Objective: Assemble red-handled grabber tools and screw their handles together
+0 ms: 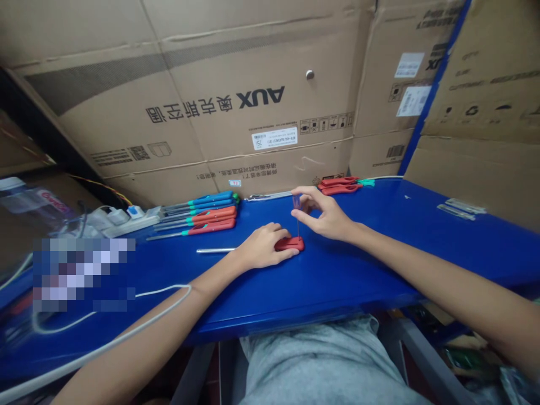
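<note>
On the blue table lies a long-nosed lighter with a red handle (290,244) and a metal tube (215,250) pointing left. My left hand (265,247) is closed around the handle and presses it against the tabletop. Above it, my right hand (319,212) pinches the translucent purple handle of a small screwdriver (296,201). The screwdriver stands upright, its thin shaft reaching down to the right end of the red handle. Whether a screw sits under the tip is too small to make out.
Several blue and red lighters (211,212) lie stacked at the back left, beside a white power strip (133,222) and a plastic bottle (36,205). More red handles (340,185) rest at the back. Thin metal rods (462,208) lie at right. Cardboard (236,67) walls the rear. A white cable (113,343) passes over my left forearm.
</note>
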A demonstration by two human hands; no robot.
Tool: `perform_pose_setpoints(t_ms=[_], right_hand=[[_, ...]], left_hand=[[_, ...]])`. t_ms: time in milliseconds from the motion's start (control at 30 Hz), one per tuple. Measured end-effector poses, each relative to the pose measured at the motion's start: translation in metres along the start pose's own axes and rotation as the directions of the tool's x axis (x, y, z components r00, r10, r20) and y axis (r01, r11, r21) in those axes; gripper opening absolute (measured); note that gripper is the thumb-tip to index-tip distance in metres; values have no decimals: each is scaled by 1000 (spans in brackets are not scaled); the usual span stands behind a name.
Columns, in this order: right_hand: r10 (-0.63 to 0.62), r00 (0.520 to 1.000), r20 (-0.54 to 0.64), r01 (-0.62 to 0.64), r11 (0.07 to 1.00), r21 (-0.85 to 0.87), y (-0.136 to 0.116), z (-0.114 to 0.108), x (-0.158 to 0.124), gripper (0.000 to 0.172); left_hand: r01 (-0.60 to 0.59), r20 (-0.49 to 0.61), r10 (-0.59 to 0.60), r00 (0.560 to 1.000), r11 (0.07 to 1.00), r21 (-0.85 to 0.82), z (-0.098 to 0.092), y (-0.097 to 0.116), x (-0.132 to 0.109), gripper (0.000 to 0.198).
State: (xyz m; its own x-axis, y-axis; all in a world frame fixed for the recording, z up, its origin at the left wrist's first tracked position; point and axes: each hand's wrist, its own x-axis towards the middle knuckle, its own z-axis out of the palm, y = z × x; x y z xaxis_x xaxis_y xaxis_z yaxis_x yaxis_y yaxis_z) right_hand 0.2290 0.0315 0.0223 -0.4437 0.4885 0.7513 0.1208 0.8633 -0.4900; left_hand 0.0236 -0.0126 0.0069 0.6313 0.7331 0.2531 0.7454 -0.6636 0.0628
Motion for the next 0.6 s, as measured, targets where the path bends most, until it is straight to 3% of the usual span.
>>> perform_pose_setpoints(t_ms=[600], right_hand=[[-38,999,-20,38,999,-36,-3,-2,-1,37]], left_hand=[[-20,22,19,1000,1000,20,-2,1,0,44]])
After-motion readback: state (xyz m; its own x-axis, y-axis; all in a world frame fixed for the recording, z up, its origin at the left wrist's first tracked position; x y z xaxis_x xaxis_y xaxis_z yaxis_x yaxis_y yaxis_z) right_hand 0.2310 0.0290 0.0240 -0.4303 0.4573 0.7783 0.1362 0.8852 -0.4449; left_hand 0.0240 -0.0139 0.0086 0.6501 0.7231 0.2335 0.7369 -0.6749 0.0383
